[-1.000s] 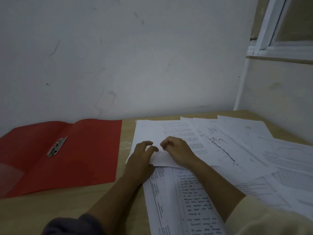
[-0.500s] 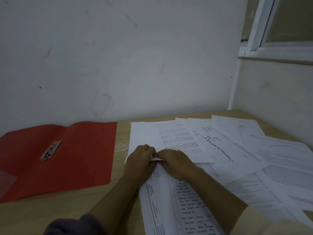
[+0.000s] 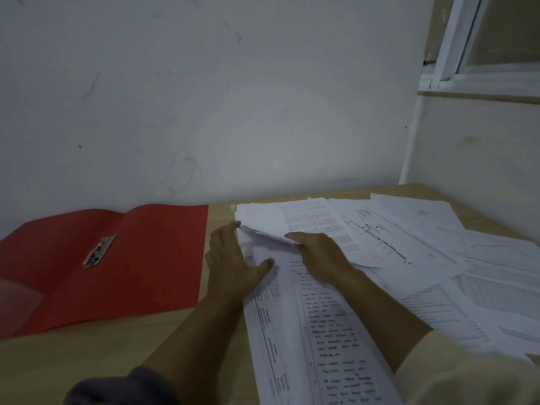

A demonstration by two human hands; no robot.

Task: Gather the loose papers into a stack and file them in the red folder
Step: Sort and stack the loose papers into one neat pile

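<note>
Plainly the gathering step is in hand, with nothing filed yet. At the left of the frame the red folder [image 3: 140, 258] lies open and flat on the desk [image 3: 87, 361], its metal fastener clip [image 3: 98, 251] bare at the spine fold and no sheet on it. Just right of the folder's edge, at centre frame, the left hand [image 3: 236, 264] is spread wide, fingers along the left edge of the nearest pile and thumb pressed flat onto a printed table sheet [image 3: 315, 331] that runs down to the bottom of the frame. Touching that same pile, the right hand [image 3: 318, 252] is closed on a crumpled, lifted corner of a white sheet [image 3: 263, 238]. Further right the loose papers [image 3: 438, 258] fan out, overlapping, across the right half of the desk, among them a text page [image 3: 312, 220] and a sheet with a line diagram [image 3: 377, 235]. The next move, as I judge it, calls for drawing those scattered sheets leftward under the held one and squaring the edges before anything goes toward the clip. All the printing is too small and blurred to read; no brand or label shows.
</note>
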